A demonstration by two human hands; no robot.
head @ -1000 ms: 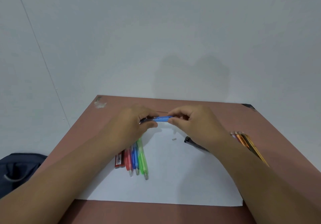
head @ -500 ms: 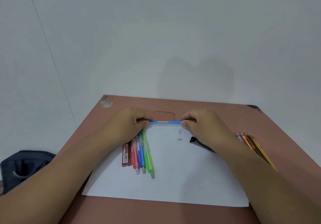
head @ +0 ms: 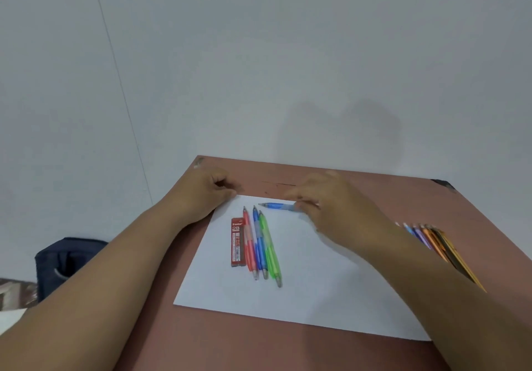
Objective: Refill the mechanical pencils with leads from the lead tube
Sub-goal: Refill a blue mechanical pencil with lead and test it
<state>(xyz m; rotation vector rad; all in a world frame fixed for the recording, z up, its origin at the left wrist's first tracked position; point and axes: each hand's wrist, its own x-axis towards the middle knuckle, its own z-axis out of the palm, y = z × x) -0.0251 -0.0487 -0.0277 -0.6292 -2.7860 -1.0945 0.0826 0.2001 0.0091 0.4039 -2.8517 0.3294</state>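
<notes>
A reddish-brown worktop (head: 316, 350) stands against a plain pale grey wall (head: 259, 54), with a white sheet of paper (head: 316, 284) lying on it. A dark blue bag (head: 66, 258) sits on the floor to the left of the worktop.

On the paper, a red lead tube (head: 238, 241) lies flat; its label reads "2B", and the brand word above it is too small to make out. Just beside it lie three mechanical pencils side by side: red (head: 250, 241), blue (head: 259, 241) and green (head: 270, 248).

The right hand (head: 331, 206) pinches the end of another blue pencil (head: 277, 206), which lies across the top of the paper, tip pointing left. The left hand (head: 207, 195) is loosely curled at the paper's far left corner; whether it holds anything cannot be told.

A bunch of coloured pencils (head: 431, 241) lies on the worktop to the right, partly hidden by the right forearm.
</notes>
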